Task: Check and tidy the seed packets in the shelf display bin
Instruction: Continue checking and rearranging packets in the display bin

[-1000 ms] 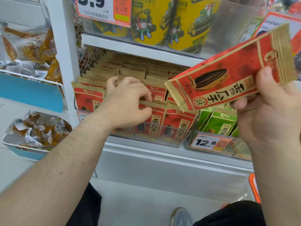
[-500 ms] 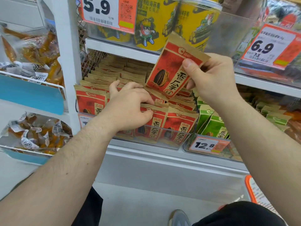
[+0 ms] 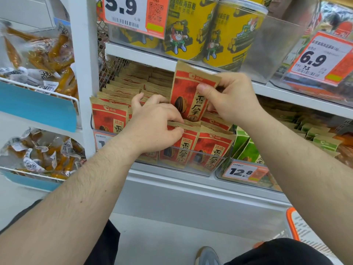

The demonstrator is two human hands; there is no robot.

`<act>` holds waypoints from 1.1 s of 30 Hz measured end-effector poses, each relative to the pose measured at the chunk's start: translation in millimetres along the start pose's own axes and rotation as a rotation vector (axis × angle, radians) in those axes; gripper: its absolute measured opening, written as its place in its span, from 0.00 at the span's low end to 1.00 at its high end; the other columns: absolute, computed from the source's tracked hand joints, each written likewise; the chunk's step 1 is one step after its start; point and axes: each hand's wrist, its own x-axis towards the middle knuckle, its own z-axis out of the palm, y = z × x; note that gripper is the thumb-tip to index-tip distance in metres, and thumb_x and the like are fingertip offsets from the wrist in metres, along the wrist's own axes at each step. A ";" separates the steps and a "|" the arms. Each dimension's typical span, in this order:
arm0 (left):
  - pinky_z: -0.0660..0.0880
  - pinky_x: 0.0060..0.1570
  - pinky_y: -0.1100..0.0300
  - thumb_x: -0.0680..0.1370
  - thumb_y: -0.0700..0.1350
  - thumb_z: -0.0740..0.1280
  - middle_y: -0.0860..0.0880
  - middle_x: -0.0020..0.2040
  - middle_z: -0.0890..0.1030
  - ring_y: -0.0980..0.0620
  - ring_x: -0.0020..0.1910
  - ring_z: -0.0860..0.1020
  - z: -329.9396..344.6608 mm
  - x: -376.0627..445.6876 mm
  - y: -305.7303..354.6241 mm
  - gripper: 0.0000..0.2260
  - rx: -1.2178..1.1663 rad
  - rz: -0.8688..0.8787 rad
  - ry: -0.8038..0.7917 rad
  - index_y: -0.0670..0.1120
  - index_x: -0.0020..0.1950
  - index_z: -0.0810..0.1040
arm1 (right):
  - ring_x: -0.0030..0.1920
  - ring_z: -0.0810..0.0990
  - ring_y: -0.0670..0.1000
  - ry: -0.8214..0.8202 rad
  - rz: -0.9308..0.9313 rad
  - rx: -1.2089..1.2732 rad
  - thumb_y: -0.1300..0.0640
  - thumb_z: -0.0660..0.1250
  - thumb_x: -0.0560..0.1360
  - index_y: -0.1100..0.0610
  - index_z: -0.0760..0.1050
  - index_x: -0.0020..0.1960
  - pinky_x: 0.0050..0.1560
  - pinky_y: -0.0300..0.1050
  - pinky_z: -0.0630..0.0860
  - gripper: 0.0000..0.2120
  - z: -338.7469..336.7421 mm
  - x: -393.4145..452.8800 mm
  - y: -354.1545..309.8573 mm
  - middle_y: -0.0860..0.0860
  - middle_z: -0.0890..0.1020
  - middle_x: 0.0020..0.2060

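A: Holding one red seed packet (image 3: 188, 96) upright, the right hand (image 3: 232, 98) pinches it with the thumb on the printed face and the fingers curled behind, its lower end down among the rows in the clear bin (image 3: 206, 167).

B: And the left hand (image 3: 154, 129)?

A: It's curled over the front packets (image 3: 191, 144), thumb on the face of one and fingertips hooked over the tops of the row, gripping them where they stand behind the bin's front wall.

B: Where is the bin itself?

A: On the middle shelf (image 3: 172, 180), packed with rows of the same red packets reaching to the back.

B: What's next to it?

A: Green packets (image 3: 246, 150) just to the right, above a price tag (image 3: 242, 172) reading 12.8. Yellow cans (image 3: 191, 27) stand on the shelf above, beside a 5.9 tag (image 3: 131, 12). Wire baskets (image 3: 38, 90) of wrapped snacks hang at the left.
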 end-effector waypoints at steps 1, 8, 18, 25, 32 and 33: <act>0.41 0.72 0.44 0.75 0.54 0.69 0.66 0.51 0.78 0.57 0.67 0.64 0.4 0.2 0.0 0.07 0.002 -0.005 0.001 0.57 0.50 0.83 | 0.30 0.79 0.42 -0.047 0.006 -0.046 0.53 0.70 0.76 0.49 0.83 0.46 0.38 0.45 0.79 0.03 3.0 1.1 2.8 0.40 0.82 0.32; 0.44 0.71 0.45 0.75 0.54 0.68 0.66 0.50 0.79 0.56 0.63 0.64 2.2 -0.4 1.1 0.05 -0.007 -0.009 0.028 0.58 0.47 0.83 | 0.44 0.78 0.45 -0.290 0.092 -0.343 0.55 0.69 0.76 0.51 0.83 0.54 0.45 0.38 0.70 0.07 15.7 12.6 10.5 0.43 0.81 0.42; 0.43 0.71 0.44 0.75 0.55 0.67 0.68 0.47 0.78 0.59 0.64 0.63 -0.5 -0.3 -0.6 0.06 -0.024 0.003 0.003 0.58 0.46 0.84 | 0.59 0.77 0.55 -0.445 0.213 -0.695 0.54 0.70 0.74 0.56 0.69 0.71 0.51 0.44 0.73 0.27 27.8 40.3 2.9 0.54 0.78 0.62; 0.45 0.70 0.39 0.75 0.49 0.69 0.66 0.44 0.81 0.57 0.60 0.68 0.9 -0.4 -1.4 0.06 -0.017 0.073 0.076 0.56 0.40 0.85 | 0.43 0.78 0.53 -0.587 0.148 -0.854 0.55 0.71 0.74 0.59 0.77 0.59 0.40 0.44 0.76 0.15 38.5 46.3 1.7 0.52 0.80 0.45; 0.49 0.68 0.38 0.73 0.50 0.66 0.67 0.41 0.78 0.55 0.55 0.74 -4.4 1.0 -0.1 0.07 -0.033 0.172 0.172 0.56 0.40 0.85 | 0.37 0.77 0.48 -0.683 0.131 -0.858 0.53 0.74 0.72 0.56 0.79 0.50 0.32 0.41 0.71 0.10 37.7 49.3 -1.5 0.50 0.80 0.38; 0.49 0.68 0.38 0.73 0.50 0.66 0.67 0.41 0.78 0.55 0.54 0.74 -4.6 1.6 -0.1 0.07 -0.044 0.175 0.193 0.55 0.40 0.85 | 0.36 0.76 0.48 -0.692 0.136 -0.847 0.55 0.72 0.73 0.56 0.79 0.48 0.31 0.40 0.71 0.06 37.2 48.5 -0.7 0.50 0.80 0.38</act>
